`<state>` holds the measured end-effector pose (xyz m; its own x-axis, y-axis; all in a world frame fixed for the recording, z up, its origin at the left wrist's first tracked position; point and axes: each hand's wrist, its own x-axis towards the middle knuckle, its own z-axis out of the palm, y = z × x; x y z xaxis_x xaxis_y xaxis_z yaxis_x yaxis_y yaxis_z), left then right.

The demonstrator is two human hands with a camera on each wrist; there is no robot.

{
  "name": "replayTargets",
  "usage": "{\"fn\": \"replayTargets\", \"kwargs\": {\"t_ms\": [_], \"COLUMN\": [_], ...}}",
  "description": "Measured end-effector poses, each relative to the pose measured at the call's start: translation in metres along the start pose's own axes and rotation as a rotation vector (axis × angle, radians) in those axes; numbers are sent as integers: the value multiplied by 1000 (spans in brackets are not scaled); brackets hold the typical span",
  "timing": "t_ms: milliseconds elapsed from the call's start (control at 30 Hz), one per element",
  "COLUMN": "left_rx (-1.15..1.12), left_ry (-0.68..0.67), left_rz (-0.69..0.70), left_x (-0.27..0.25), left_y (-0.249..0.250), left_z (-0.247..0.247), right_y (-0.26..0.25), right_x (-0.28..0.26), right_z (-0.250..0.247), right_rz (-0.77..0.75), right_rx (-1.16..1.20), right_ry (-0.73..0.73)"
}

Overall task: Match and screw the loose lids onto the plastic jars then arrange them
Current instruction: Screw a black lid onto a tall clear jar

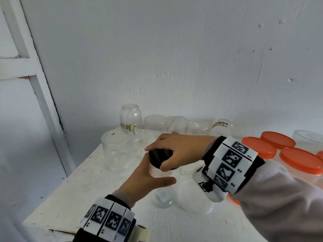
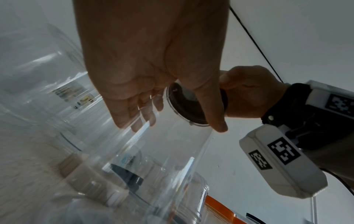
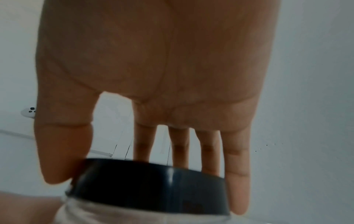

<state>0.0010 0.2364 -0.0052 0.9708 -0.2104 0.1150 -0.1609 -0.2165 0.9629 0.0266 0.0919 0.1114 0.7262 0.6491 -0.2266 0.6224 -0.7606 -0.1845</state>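
A small clear plastic jar [image 1: 163, 173] stands mid-table. My left hand [image 1: 150, 177] grips its body from the left, thumb across the front. A black lid [image 1: 158, 157] sits on the jar's mouth. My right hand [image 1: 172, 159] holds the lid from above, fingers and thumb curled round its rim. The left wrist view shows my left hand [image 2: 153, 75] round the clear jar [image 2: 172, 151], with the lid [image 2: 184, 106] and right hand [image 2: 247, 94] beyond. In the right wrist view my right hand [image 3: 153, 75] clasps the lid [image 3: 149, 186] over the jar's neck [image 3: 134, 215].
Several clear lidless jars [image 1: 131, 119] line the wall at the back, and another [image 1: 117, 151] stands at the left. Orange-lidded jars [image 1: 302, 159] crowd the right side. A translucent dome-shaped piece [image 1: 194, 196] and a small clear jar [image 1: 163, 198] sit near me. The white table [image 1: 52, 206] ends close at the left.
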Motion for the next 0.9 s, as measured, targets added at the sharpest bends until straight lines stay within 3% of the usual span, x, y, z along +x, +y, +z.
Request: {"fn": "replayTargets", "kwargs": {"t_ms": [267, 533, 767, 900], "left_rx": [-6, 8, 22, 26], "left_ry": [-4, 13, -14, 8], "left_rz": [-9, -2, 16, -4], "left_x": [0, 0, 1, 2], "left_y": [-1, -1, -2, -4], "left_z": [0, 0, 0, -1], "right_y": [-4, 8, 2, 7], "right_x": [3, -3, 2, 0], "right_z": [11, 6, 19, 14], "right_rz": [106, 24, 109, 30], "right_rx": [-112, 71, -15, 72], "right_ry": [135, 63, 213, 95]}}
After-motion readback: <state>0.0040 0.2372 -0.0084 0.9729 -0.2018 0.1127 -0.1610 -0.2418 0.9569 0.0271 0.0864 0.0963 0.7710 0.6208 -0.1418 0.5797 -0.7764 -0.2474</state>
